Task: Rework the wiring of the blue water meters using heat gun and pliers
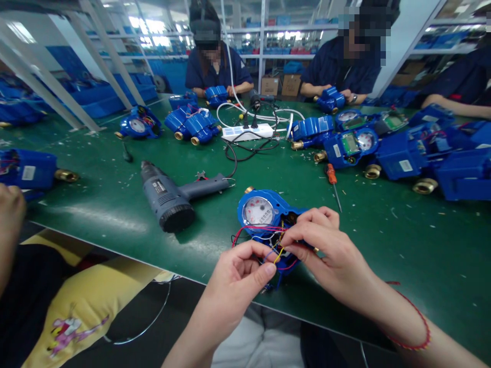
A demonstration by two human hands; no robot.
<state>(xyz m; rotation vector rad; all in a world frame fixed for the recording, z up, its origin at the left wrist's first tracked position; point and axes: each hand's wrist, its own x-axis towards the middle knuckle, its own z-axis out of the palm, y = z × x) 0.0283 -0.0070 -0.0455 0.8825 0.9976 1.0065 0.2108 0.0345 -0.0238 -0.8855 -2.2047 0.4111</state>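
Note:
In front of me on the green table lies a blue water meter (282,203) with a round white dial, its housing open and red, white, black and yellow wires coming out. My left hand (245,268) pinches a yellow wire (279,254) between thumb and index finger, over the near part of the meter. Close beside it, my right hand (318,240) has its thumb and index finger closed at the other end of the yellow wire. The fingers hide part of the wiring and the open housing.
A grey heat gun (164,197) lies to the left, an orange screwdriver (332,179) to the right. A white power strip (247,132) with tangled cords sits farther back. More blue meters (351,145) line the table. Co-workers (217,66) sit opposite; another person's hand (11,207) is at left.

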